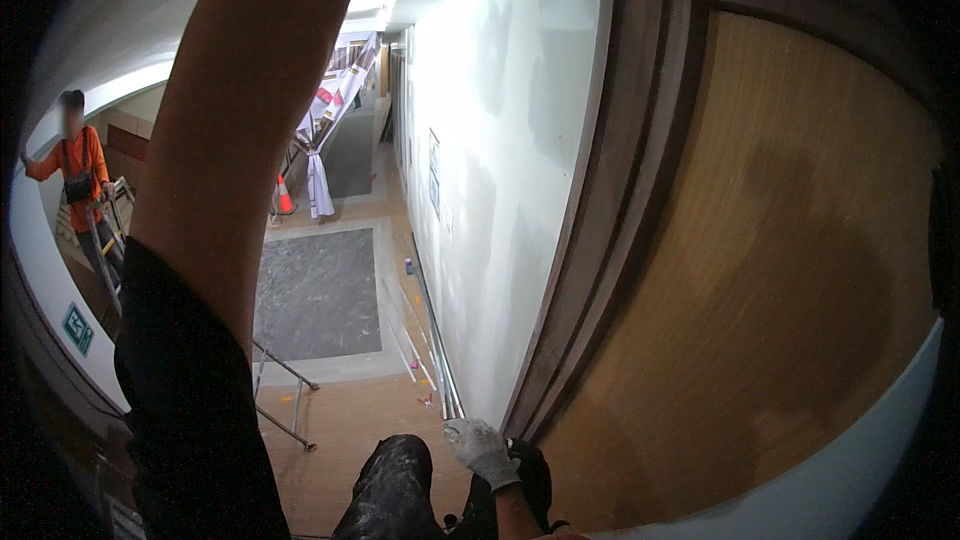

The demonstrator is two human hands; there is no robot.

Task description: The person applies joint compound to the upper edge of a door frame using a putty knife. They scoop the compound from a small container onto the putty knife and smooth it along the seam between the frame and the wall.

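Note:
My left arm, in a black sleeve, reaches up across the left of the view and leaves it at the top, so my left hand is out of sight. Low in the middle, my right hand [480, 450] wears a grey work glove in front of my dark, dust-marked trousers [392, 485]. Its fingers look curled closed; whatever they hold, if anything, does not show. Just beyond the fingertips appear the near ends of long metal strips [440, 365] lying along the wall's foot. I cannot tell whether the glove touches them.
A brown-framed wooden door [780, 270] fills the right, beside a patchy white wall [500, 110]. Metal legs [290, 430] stand below my left arm. Farther off are a grey floor sheet [320, 295], an orange cone [286, 196], a tied-up curtain [318, 175] and a person in orange [85, 160] by a ladder.

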